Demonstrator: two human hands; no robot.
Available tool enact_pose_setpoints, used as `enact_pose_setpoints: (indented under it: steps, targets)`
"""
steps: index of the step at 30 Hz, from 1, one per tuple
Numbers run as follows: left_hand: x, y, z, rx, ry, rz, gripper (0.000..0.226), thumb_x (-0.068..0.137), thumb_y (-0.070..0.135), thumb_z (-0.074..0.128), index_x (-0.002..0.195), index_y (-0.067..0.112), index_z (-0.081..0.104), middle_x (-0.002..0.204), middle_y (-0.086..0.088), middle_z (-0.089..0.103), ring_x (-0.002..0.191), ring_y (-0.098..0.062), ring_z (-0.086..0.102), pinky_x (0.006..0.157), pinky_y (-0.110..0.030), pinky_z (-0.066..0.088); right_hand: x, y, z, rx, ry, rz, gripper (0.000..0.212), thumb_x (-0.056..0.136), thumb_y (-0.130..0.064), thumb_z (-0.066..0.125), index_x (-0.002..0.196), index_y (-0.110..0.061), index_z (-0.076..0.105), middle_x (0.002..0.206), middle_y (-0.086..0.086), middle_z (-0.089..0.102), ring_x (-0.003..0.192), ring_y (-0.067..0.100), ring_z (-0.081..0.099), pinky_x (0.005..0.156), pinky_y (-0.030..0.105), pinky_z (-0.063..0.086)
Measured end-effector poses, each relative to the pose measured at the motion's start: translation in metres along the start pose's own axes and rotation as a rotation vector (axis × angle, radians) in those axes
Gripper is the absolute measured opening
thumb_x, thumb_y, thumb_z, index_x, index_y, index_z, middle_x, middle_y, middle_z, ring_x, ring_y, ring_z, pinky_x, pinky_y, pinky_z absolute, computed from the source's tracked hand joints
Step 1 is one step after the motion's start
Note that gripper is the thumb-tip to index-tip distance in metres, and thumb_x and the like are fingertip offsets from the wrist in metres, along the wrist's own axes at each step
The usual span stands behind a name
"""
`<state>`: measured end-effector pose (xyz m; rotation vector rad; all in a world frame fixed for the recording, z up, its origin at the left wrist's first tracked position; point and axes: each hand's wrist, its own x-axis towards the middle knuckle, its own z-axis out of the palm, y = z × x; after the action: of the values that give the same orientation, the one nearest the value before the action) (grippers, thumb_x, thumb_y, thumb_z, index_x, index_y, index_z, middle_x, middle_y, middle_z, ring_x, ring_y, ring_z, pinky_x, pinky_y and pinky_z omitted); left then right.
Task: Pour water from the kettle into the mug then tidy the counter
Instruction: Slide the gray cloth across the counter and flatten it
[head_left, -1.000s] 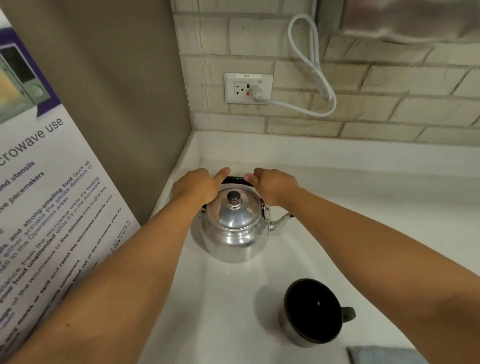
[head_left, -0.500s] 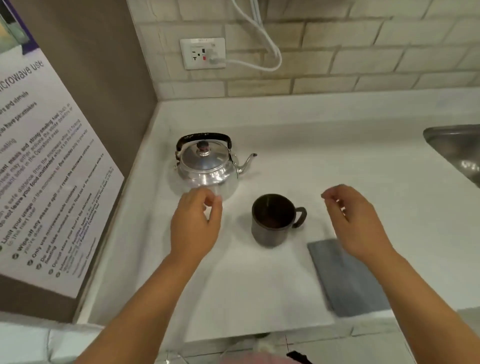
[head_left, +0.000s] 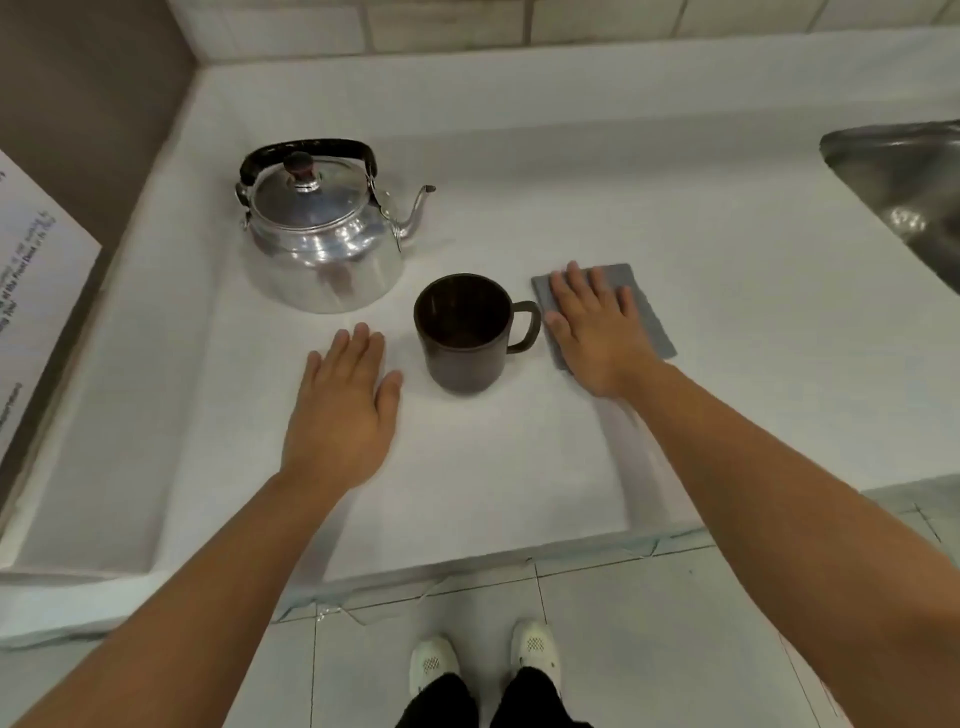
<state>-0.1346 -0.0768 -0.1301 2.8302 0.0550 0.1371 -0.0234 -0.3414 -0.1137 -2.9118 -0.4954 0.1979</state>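
A white counter (head_left: 519, 467) runs into a tiled corner, with the edge of a steel sink (head_left: 904, 187) off to the right and pale floor tiles below its front lip. Toward the back left of that counter stands the kettle (head_left: 322, 234), upright, lid on, black handle arched over the top, spout aimed right. Just in front of it and a little to the right sits the dark mug (head_left: 465, 332), upright, handle turned to the right; it is close to the kettle but not touching it. Whether there is any water in the mug I cannot say for sure, since the inside is dark and only a dull sheen shows near the bottom.

The left hand (head_left: 343, 410) lies flat with fingers spread loosely just left of the mug, holding nothing. The right hand (head_left: 597, 327) is pressed palm-down on the grey cloth (head_left: 644, 317) beside the mug's handle, fingers extended rather than closed around it.

To my eye nothing is being poured: the kettle is untouched. If the mug is empty, the next move calls for a hand to close on the kettle's handle, lift it and tip the spout over the mug; otherwise the cloth is ready for wiping.
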Motion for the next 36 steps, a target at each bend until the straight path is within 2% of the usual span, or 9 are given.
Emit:
enact_pose_setpoints:
  steps: [4, 7, 11, 14, 19, 23, 26, 29, 36]
  targets:
    - [-0.002, 0.002, 0.0, -0.02, 0.03, -0.008, 0.052, 0.103, 0.033, 0.032, 0.149, 0.01, 0.028, 0.159, -0.009, 0.022, 0.147, -0.022, 0.012, 0.119, -0.04, 0.004, 0.031, 0.015, -0.002, -0.013, -0.104, -0.376, 0.056, 0.101, -0.04, 0.013, 0.153, -0.024, 0.003, 0.163, -0.004, -0.002, 0.148, 0.017, -0.007, 0.119, 0.042, -0.005]
    - [-0.003, 0.003, 0.0, -0.036, 0.04, -0.01, 0.054, 0.103, 0.038, 0.027, 0.15, 0.011, 0.028, 0.159, -0.006, 0.023, 0.146, -0.019, 0.013, 0.118, -0.037, 0.003, 0.05, 0.024, -0.007, -0.016, -0.062, -0.217, 0.056, 0.101, -0.041, 0.012, 0.153, -0.023, 0.0, 0.163, -0.001, -0.003, 0.149, 0.021, -0.008, 0.119, 0.045, -0.005]
    - [-0.003, 0.005, -0.003, -0.029, 0.039, -0.025, 0.058, 0.099, 0.04, 0.027, 0.149, 0.011, 0.03, 0.158, -0.008, 0.025, 0.146, -0.02, 0.016, 0.119, -0.039, 0.006, 0.052, 0.018, -0.003, -0.008, -0.063, -0.31, 0.057, 0.101, -0.044, 0.012, 0.153, -0.025, 0.0, 0.163, -0.003, -0.002, 0.149, 0.019, -0.008, 0.119, 0.044, -0.006]
    - [-0.003, 0.005, -0.005, -0.026, 0.03, -0.02, 0.058, 0.099, 0.039, 0.027, 0.149, 0.01, 0.03, 0.158, -0.008, 0.026, 0.146, -0.02, 0.016, 0.119, -0.041, 0.008, 0.045, 0.027, -0.007, 0.005, -0.034, -0.108, 0.057, 0.101, -0.043, 0.012, 0.153, -0.022, 0.0, 0.163, 0.0, -0.002, 0.149, 0.023, -0.007, 0.119, 0.046, -0.004]
    - [-0.005, 0.004, -0.006, -0.041, 0.038, -0.005, 0.058, 0.1, 0.04, 0.026, 0.149, 0.01, 0.03, 0.158, -0.008, 0.025, 0.146, -0.021, 0.016, 0.119, -0.04, 0.006, -0.054, 0.002, 0.004, 0.053, 0.0, 0.015, 0.058, 0.1, -0.042, 0.011, 0.152, -0.02, -0.001, 0.163, 0.001, -0.005, 0.149, 0.024, -0.009, 0.119, 0.046, -0.005]
    - [-0.005, 0.0, -0.007, -0.082, 0.03, -0.003, 0.05, 0.104, 0.033, 0.033, 0.149, 0.009, 0.03, 0.158, -0.009, 0.025, 0.146, -0.021, 0.015, 0.119, -0.037, 0.004, -0.152, -0.051, 0.024, 0.049, -0.067, -0.151, 0.059, 0.097, -0.047, 0.002, 0.15, -0.027, -0.01, 0.16, -0.007, -0.014, 0.147, 0.019, -0.018, 0.118, 0.04, -0.011]
    - [-0.006, -0.001, -0.015, -0.256, 0.036, -0.012, 0.045, 0.104, 0.024, 0.039, 0.146, 0.008, 0.035, 0.156, -0.01, 0.03, 0.145, -0.021, 0.019, 0.117, -0.033, 0.002, -0.175, -0.098, 0.038, 0.024, -0.061, -0.327, 0.059, 0.099, -0.045, 0.014, 0.152, -0.021, 0.005, 0.161, -0.002, 0.001, 0.148, 0.025, -0.005, 0.115, 0.041, -0.006]
    - [-0.014, -0.007, -0.032, -0.461, 0.069, -0.048, 0.04, 0.105, 0.019, 0.04, 0.143, 0.008, 0.041, 0.151, -0.01, 0.038, 0.14, -0.014, 0.026, 0.115, -0.026, 0.006, -0.151, -0.142, 0.046, 0.081, -0.112, -0.454, 0.059, 0.1, -0.046, 0.011, 0.152, -0.022, -0.002, 0.161, -0.005, -0.01, 0.146, 0.017, -0.022, 0.115, 0.037, -0.022]
    - [-0.043, -0.013, -0.062, -0.525, 0.255, -0.076, 0.035, 0.104, 0.014, 0.041, 0.138, 0.008, 0.049, 0.143, -0.012, 0.05, 0.131, -0.017, 0.043, 0.11, -0.028, 0.029, -0.071, -0.205, 0.033, 0.182, -0.237, -0.408, 0.063, 0.101, -0.038, 0.026, 0.152, -0.019, -0.006, 0.163, 0.001, -0.009, 0.147, 0.019, -0.017, 0.119, 0.04, -0.012]
